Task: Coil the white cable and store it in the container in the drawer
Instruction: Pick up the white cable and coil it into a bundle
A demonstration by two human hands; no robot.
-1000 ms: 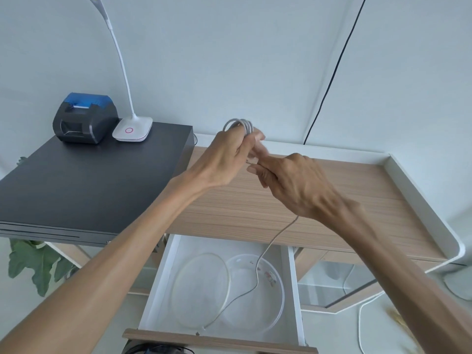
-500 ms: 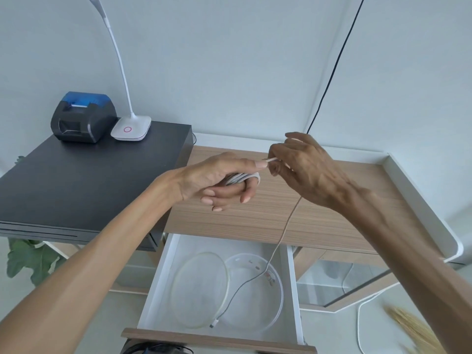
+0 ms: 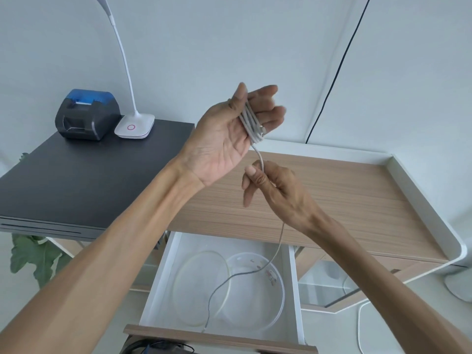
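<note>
My left hand is raised palm up above the desk, with several loops of the white cable wound around its fingers. Just below it, my right hand pinches the cable's free strand between thumb and fingers. The loose tail hangs from there into the open white drawer, and its plug end lies near the drawer's front edge. In the drawer sit a round clear container and, to its left, a clear round lid.
The wooden desk top has a raised white rim on the right. At left a black cabinet carries a small printer and a white lamp base. A black wire runs down the wall.
My left hand rose and turned palm up with the coil on its fingers. My right hand dropped below it along the strand. The dangling tail got shorter.
</note>
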